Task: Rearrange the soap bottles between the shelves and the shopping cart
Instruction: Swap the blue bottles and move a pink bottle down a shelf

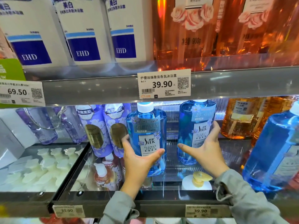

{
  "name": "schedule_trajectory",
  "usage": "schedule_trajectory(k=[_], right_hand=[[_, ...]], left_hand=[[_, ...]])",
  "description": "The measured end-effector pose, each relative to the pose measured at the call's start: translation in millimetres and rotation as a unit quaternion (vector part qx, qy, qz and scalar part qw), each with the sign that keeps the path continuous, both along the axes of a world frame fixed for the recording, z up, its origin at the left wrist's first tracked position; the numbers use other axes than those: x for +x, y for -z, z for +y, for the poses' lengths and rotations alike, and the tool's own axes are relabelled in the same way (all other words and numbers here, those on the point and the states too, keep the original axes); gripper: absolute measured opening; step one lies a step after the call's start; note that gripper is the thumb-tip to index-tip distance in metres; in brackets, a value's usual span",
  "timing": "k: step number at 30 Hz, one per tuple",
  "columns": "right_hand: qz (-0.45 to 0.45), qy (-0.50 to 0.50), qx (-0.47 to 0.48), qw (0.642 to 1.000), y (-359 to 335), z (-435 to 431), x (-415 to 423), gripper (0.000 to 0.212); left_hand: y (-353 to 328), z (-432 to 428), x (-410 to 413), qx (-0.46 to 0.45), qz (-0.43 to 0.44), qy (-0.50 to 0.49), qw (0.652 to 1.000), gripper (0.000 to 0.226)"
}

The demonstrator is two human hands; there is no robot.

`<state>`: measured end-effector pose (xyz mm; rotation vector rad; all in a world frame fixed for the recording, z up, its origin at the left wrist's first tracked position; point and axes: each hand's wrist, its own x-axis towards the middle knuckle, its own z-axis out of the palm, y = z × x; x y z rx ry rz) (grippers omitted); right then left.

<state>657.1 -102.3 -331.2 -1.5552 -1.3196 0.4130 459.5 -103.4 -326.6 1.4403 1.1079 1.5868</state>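
Observation:
Two clear blue soap bottles with white caps stand in the middle shelf bay. My left hand [139,160] grips the lower half of the left blue bottle [148,126], thumb across its front. My right hand [204,147] grips the right blue bottle [196,120], thumb at its left side and fingers round its right edge. A third blue bottle [273,152] stands close at the right, untouched. The shopping cart is not in view.
Purple flowered bottles [98,131] stand left of the held ones, amber bottles [237,120] right. White EHD bottles [84,31] and pink rose bottles [191,28] fill the upper shelf [113,88]. A white pump bottle [196,181] shows below the glass shelf rail [161,202].

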Motion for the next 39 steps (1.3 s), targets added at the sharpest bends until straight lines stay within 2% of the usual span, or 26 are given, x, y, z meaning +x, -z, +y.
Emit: schedule_trajectory(k=[3, 15, 23, 26, 29, 33, 39], right_hand=[[-0.039, 0.032, 0.012, 0.999, 1, -6, -6, 0.121], [-0.048, 0.076, 0.027, 0.996, 6, -57, -4, 0.121], [-0.046, 0.113, 0.035, 0.992, 8, -83, 1, 0.12], [-0.063, 0.183, 0.046, 0.98, 6, -92, -2, 0.12], [-0.148, 0.251, 0.082, 0.953, 9, -98, 2, 0.121], [-0.153, 0.266, 0.104, 0.946, 10, -107, 6, 0.117], [-0.147, 0.263, 0.092, 0.949, 7, -108, 14, 0.124]], left_hand=[[-1, -1, 0, 0.005, -0.007, 0.004, 1.0, 0.073], [0, -5, 5, 0.008, 0.003, 0.001, 1.0, 0.076], [4, -31, 31, 0.01, -0.02, 0.04, 0.999, 0.075], [4, -37, 40, 0.001, -0.022, 0.059, 0.998, 0.081], [2, -43, 48, -0.001, -0.018, 0.07, 0.997, 0.08], [4, -48, 59, 0.004, -0.021, 0.082, 0.996, 0.079], [4, -53, 75, 0.006, -0.023, 0.089, 0.996, 0.08]])
